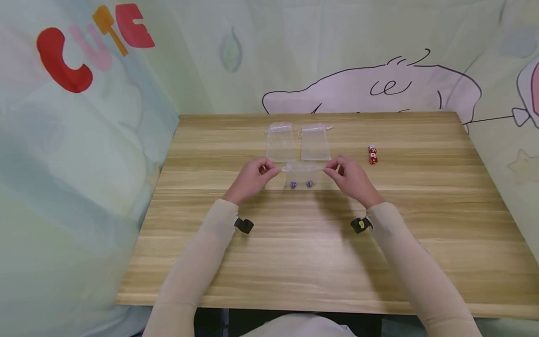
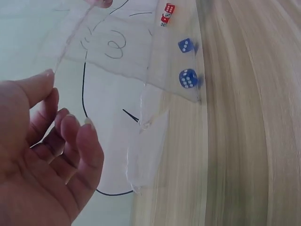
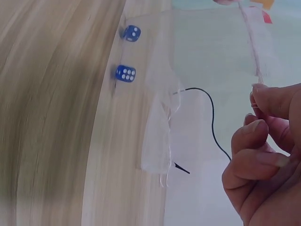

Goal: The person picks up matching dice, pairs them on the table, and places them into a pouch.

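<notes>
A sheer white drawstring pouch is stretched between both hands, its top edge pulled taut. My left hand pinches the drawstring at the left corner between thumb and forefinger. At the opposite corner my right hand pinches the string in the same way. Two blue dice with white pips, one and another, show at the bottom of the pouch, seemingly inside it. Just beyond lie two more sheer pouches, one on the left and one on the right, both flat.
Several red and white dice stand in a short row on the table's right side. The wood-grain table runs back to a printed cloth backdrop. Another cloth hangs along its left edge.
</notes>
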`<action>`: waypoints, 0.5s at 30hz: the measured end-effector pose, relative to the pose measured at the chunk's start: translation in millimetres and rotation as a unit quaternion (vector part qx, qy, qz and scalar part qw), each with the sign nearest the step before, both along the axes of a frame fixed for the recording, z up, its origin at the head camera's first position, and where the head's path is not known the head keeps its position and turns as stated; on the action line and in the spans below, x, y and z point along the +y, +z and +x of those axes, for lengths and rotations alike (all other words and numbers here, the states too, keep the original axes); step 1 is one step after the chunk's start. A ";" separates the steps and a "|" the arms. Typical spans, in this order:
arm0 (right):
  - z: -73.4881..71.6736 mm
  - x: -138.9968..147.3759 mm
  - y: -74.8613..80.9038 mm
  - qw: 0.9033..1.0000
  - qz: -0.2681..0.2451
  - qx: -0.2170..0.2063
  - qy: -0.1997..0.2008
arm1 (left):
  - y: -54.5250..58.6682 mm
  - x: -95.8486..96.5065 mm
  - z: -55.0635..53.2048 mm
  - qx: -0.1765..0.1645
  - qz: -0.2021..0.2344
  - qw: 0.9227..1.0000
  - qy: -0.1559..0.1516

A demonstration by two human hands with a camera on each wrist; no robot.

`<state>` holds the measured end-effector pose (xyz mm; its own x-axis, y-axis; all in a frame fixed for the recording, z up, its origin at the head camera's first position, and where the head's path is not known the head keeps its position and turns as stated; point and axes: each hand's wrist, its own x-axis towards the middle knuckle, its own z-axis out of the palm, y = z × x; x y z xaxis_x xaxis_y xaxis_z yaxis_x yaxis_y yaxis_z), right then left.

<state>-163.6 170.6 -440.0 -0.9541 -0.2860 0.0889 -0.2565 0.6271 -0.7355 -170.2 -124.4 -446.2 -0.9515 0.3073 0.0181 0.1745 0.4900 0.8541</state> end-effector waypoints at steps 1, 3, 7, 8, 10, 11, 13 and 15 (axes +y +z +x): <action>-0.3 1.2 0.5 1.000 0.001 0.000 0.001 | -0.5 -1.8 -0.8 0.005 0.000 1.000 -0.002; -0.5 3.2 1.4 1.000 0.002 -0.003 0.000 | -1.4 -4.9 -1.4 0.012 0.007 1.000 -0.006; 0.0 5.0 2.4 1.000 -0.004 -0.009 0.004 | -2.1 -5.2 -0.3 0.023 0.021 0.999 -0.023; 0.1 4.9 2.4 1.000 -0.004 -0.008 0.005 | -1.6 -3.3 1.0 0.022 0.020 0.999 -0.034; 0.4 4.4 1.4 1.000 -0.007 -0.004 0.010 | -1.8 2.8 3.8 0.026 0.002 0.998 -0.058; 0.5 3.9 1.1 1.000 -0.006 -0.001 0.011 | -2.2 6.6 5.6 0.029 -0.014 0.997 -0.071; 0.8 3.3 0.2 1.000 -0.008 0.005 0.012 | -4.0 14.5 9.2 0.035 -0.039 0.995 -0.089; 0.9 3.0 -0.7 1.000 -0.011 0.012 0.013 | -6.1 20.8 11.6 0.050 -0.054 0.993 -0.094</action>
